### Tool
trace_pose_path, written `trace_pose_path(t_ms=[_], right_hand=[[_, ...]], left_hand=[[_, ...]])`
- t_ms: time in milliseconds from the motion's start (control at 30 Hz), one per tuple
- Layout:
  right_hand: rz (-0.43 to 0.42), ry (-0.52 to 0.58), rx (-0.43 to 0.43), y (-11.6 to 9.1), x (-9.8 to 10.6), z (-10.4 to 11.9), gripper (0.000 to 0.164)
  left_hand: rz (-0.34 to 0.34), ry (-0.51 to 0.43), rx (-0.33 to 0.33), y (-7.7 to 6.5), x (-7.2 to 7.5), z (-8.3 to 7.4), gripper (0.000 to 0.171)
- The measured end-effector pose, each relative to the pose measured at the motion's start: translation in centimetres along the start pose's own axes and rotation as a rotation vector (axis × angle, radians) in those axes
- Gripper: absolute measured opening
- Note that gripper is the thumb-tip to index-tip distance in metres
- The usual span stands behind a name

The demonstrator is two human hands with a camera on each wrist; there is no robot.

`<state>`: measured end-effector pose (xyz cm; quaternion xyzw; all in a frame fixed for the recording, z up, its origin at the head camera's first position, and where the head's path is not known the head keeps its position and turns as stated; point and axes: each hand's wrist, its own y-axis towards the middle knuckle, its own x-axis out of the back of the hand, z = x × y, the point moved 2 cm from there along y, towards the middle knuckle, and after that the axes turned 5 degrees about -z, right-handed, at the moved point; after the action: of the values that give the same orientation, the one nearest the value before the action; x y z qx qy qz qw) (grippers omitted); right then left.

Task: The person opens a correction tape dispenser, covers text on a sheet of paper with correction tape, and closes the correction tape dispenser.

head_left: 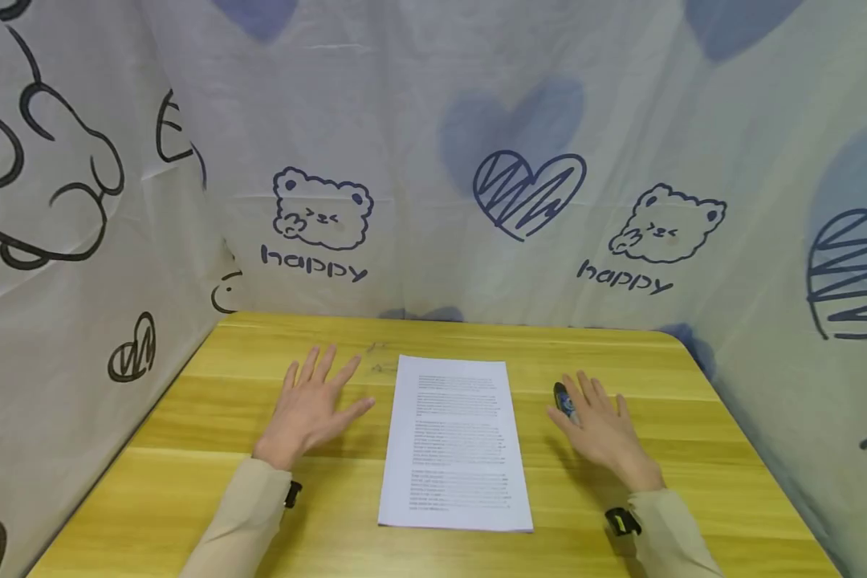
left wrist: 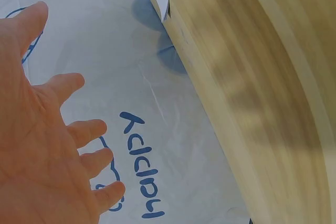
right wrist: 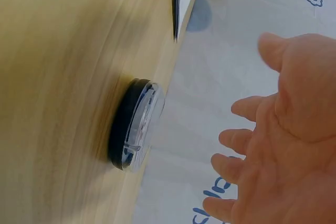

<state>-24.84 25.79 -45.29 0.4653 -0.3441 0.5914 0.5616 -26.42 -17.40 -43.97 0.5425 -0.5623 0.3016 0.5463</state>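
A thin stack of white paper printed with lines of text lies at the middle of the wooden table. To its left my left hand is spread palm down, holding nothing; the left wrist view shows the space between this hand and the tabletop. On the right, my right hand hangs over the table with its fingers extended. Partly hidden under that hand is a small oblong item, which shows in the right wrist view as a rounded case with a black base and clear plastic top.
White cloth printed with bears, hearts and the word "happy" hangs behind the table and along both sides. Faint dark marks show on the tabletop near the far left corner of the paper. Each wrist wears a dark strap.
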Motion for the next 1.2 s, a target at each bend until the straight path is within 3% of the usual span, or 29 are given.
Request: trace_pose_path(t_ms=[567,1033,1200], right_hand=[[0.034,-0.007,0.000,0.2,-0.1,-0.4,0.080],[0.065,0.014,-0.049,0.9,-0.9,-0.6,0.076],[0.065,0.029,-0.059,1.0,-1.1,-0.7,0.076]], left_hand=[[-0.004,-0.016,-0.004,0.3,-0.4,-0.1,0.077],[0.032,-0.022,-0.023,0.4,-1.1,-1.3,0.075],[0.012,-0.032,-0.039,0.7,-1.5,-1.8,0.072]])
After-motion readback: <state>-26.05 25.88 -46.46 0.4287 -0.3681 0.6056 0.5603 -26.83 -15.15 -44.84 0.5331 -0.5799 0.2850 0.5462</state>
